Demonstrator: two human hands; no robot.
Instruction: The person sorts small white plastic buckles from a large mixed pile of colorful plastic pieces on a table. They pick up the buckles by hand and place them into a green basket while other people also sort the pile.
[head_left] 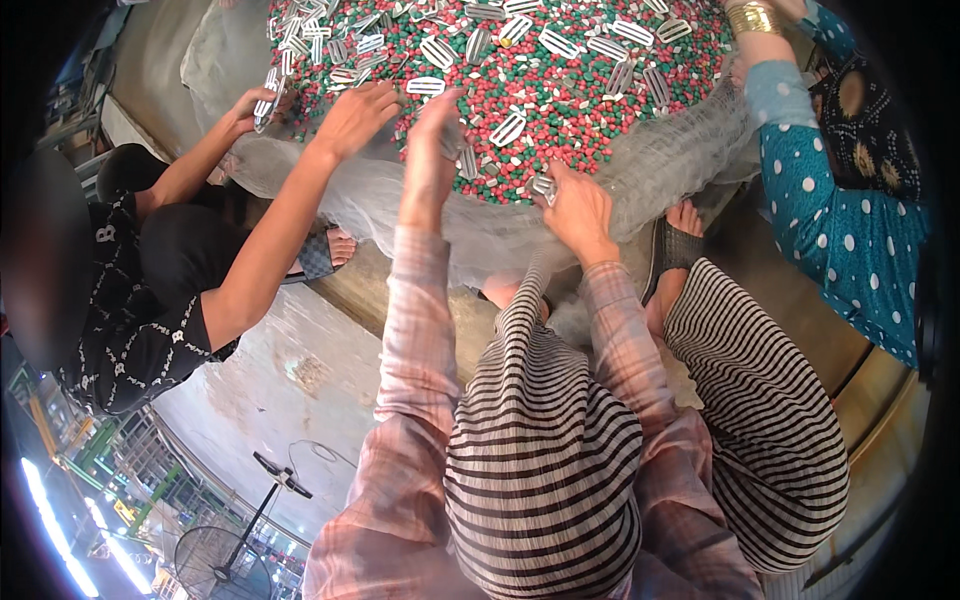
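My right hand [583, 212] is closed on a small silver slotted buckle-like piece [543, 188], held at the near edge of the pile. My left hand [430, 145] reaches over the pile's near side, smeared by motion; whether it grips the blurred greyish shape beside its palm I cannot tell. Beneath both spreads a pile of small red, green and white pellets [590, 120]. Several oval slotted metal pieces [508, 128] lie scattered on it, more of them crowded at the far left.
Sheer whitish netting [660, 180] lines the pile's near edge. At left a co-worker's hand [355, 118] reaches over the pellets; their other hand holds slotted pieces [266, 106]. Another person's dotted sleeve [800, 180] is at right. A standing fan [225, 565] is at lower left.
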